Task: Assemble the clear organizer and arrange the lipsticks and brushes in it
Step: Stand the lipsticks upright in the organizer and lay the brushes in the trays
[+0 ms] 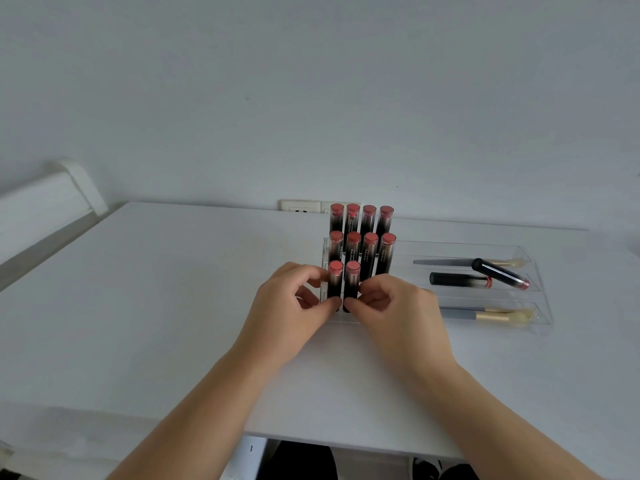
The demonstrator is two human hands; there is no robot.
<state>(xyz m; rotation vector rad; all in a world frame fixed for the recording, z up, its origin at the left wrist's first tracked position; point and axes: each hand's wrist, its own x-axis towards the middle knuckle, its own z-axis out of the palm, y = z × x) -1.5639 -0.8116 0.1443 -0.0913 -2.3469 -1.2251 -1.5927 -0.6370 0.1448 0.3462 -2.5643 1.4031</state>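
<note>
A clear stepped organizer [540, 306] stands on the white table [173, 289]. Its left side holds upright black lipsticks with pink-red tops in three rows. The back row [360, 218] and the middle row [362, 247] are full. The front row has two lipsticks. My left hand [294, 299] pinches the left front lipstick [335, 282], and my right hand [391, 306] pinches the one beside it [352, 284]. The right side's troughs hold two lying lipsticks [500, 273], a grey-handled brush [485, 315] and another brush [460, 262].
A wall socket [301, 208] sits behind the organizer at the table's back edge. A white ledge [52, 199] runs along the far left. The table's front edge is close to my body, with dark shapes on the floor below it.
</note>
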